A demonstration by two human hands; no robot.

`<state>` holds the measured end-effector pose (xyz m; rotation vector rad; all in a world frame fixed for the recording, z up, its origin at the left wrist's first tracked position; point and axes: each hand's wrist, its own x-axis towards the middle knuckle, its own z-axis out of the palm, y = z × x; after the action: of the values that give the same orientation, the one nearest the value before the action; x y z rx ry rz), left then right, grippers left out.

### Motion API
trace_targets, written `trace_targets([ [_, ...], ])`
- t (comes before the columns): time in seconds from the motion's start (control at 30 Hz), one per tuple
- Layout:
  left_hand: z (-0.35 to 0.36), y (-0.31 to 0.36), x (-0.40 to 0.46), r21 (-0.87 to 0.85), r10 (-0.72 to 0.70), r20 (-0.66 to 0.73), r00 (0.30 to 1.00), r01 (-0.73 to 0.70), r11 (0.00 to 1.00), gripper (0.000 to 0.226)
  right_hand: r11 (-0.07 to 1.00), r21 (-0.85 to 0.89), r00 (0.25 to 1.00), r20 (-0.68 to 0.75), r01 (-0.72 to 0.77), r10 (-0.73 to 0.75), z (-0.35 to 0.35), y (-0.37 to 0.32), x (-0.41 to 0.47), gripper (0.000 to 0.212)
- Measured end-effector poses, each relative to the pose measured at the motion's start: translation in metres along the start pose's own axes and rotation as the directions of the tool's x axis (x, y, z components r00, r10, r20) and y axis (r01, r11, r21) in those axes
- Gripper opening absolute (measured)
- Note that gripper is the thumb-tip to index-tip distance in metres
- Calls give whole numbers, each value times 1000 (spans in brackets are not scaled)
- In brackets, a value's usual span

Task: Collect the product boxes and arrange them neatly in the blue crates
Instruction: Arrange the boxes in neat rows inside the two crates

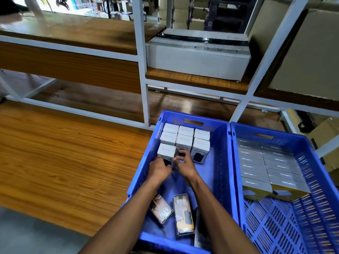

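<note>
Head cam only, so one view to go on: both hands are down in the left blue crate (222, 162), working at the front of the white product boxes (183, 142) stood upright in tidy rows against the crate's far wall. The left hand (159, 169) looks curled round the lower part of the nearest white box (166, 153), the one sitting just beyond its fingers, probably nudging it square with the row so the block stays tight. The right hand (183, 165) has its fingertips (180, 156) bent onto something dark and small right at the base of the middle box; can't really say whether that's a separate item or just the print on the box face, and whether it's pinching or only pressing isn't clear either. Nearer the wrists, well back from the fingers, two dark 65W boxes (183, 217) lie flat and loose on the crate floor, likely waiting their turn. Off to the right of the right hand, the second blue crate (275, 226) already has grey flat boxes (266, 162) packed in two neat columns. Labels on the white ones are too blurry to read properly, the forearms cover part of the crate floor, and the shelving (141, 61) beyond is partly cut off.
</note>
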<state>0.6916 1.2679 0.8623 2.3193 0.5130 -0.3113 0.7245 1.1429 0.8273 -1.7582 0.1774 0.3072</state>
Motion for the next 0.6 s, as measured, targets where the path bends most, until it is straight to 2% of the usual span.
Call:
trace_targets([
  [0.07,2,1,0,8,-50,46,998,50,999,47,996,45,997,20,-78,77,3,2,-3,28],
  [0.13,3,3,0,6,-71,89,994,71,997,46,993,62,994,60,-98,95,6,1,-7,25],
  [0.27,4,4,1,-24,-59,142,988,63,998,45,981,138,980,166,-136,112,3,7,0,34],
  [0.33,4,4,2,-43,-49,172,984,57,997,49,980,140,977,175,-145,119,2,10,6,37],
  [0.4,2,4,2,-51,-46,189,981,57,997,52,969,154,980,85,-191,180,0,10,7,29],
  [0.47,1,3,3,-61,-48,195,980,61,996,55,940,209,959,-29,-270,282,-9,9,9,32],
  [0.53,0,3,3,-74,-52,208,977,68,995,59,918,217,912,-177,-331,371,-25,8,10,17],
  [0.6,0,3,3,-79,-54,217,975,73,994,58,900,229,836,-338,-372,432,-41,13,14,52],
])
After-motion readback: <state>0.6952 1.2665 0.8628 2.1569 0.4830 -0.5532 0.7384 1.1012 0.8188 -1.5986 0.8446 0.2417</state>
